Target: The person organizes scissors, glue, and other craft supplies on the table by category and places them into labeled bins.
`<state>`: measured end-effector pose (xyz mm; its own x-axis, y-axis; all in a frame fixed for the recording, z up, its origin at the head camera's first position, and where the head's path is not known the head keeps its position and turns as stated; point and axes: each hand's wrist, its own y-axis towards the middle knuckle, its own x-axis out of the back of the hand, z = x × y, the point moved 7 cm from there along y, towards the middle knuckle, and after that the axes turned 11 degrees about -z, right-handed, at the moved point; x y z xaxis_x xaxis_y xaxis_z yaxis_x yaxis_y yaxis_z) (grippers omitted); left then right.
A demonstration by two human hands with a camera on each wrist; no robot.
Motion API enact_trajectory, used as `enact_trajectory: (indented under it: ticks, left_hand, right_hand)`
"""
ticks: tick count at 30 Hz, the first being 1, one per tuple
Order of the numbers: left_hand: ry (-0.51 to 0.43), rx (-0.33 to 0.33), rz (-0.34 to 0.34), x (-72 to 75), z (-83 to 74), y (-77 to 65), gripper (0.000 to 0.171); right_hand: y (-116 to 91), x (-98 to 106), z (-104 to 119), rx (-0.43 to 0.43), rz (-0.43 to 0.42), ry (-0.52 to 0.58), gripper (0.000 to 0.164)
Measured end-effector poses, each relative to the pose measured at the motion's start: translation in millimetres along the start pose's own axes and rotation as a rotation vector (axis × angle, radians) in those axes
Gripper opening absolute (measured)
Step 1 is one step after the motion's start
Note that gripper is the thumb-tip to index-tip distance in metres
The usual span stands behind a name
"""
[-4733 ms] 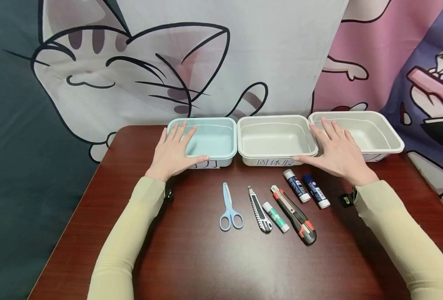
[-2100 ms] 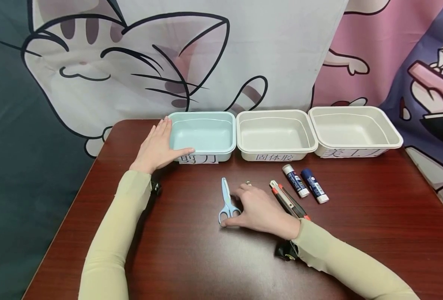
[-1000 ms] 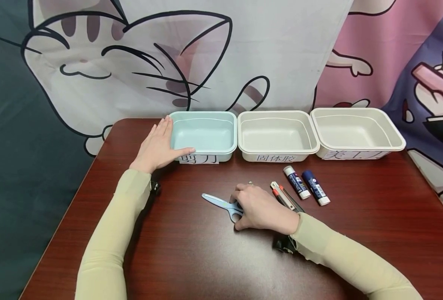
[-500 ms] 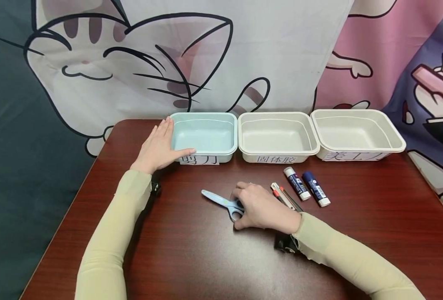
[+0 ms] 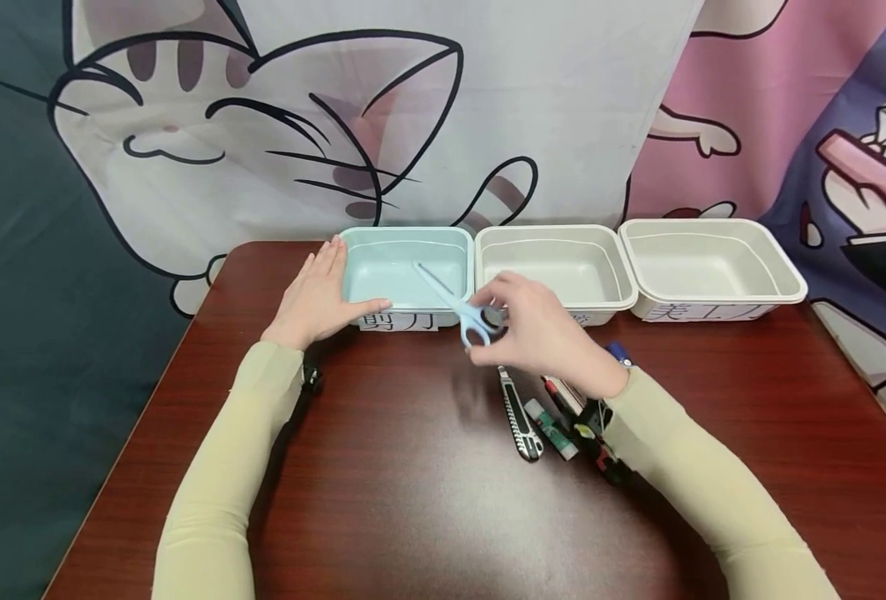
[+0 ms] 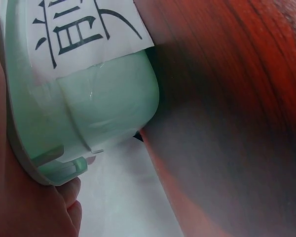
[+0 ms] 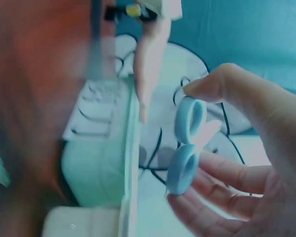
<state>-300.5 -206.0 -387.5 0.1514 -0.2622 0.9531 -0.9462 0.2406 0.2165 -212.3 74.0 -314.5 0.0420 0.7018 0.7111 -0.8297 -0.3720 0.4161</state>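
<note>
My right hand (image 5: 543, 333) pinches a pair of light blue scissors (image 5: 473, 321) by the handle loops, thumb on one side and fingers on the other. The blades point up and left, overlapping the inside of the light blue bin (image 5: 412, 315) in the head view. In the right wrist view the scissors' loops (image 7: 190, 121) sit between thumb and fingertips. My left hand (image 5: 311, 296) rests on that same bin's left end, fingers straight along the rim and thumb across the front edge. A paper label (image 6: 84, 32) with Chinese characters is on the bin's front.
Two cream bins (image 5: 555, 235) (image 5: 713, 229) continue the row rightward. On the brown table (image 5: 382, 500) lie a slim utility knife (image 5: 521, 417), a green glue stick (image 5: 552, 429) and a larger red-black knife (image 5: 563, 398). A blue glue stick (image 5: 618, 352) is mostly behind the right forearm.
My right hand has taken hold of the scissors, turned them on the table and lifted them toward the blue bin. My left hand slid to the bin's left end earlier and has stayed there.
</note>
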Motion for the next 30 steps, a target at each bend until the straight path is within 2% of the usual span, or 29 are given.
enact_trajectory:
  ticks: [6, 11, 20, 30]
  left_hand:
    - [0.0, 0.002, -0.005, 0.2, 1.3, -1.5, 0.128]
    - [-0.003, -0.001, -0.009, 0.5, 1.5, -1.3, 0.127]
    - [-0.021, -0.001, -0.009, -0.4, 1.1, -0.2, 0.128]
    - [-0.006, 0.008, 0.008, -0.9, 1.4, 0.3, 0.128]
  right_hand:
    - [31, 10, -6, 0.029, -0.109, 0.058, 0.045]
    - [53, 7, -13, 0.009, -0.121, 0.101, 0.045]
    - [88, -12, -23, 0.001, -0.081, -0.011, 0.048]
    - [110, -48, -24, 0.004, 0.047, -0.11, 0.051]
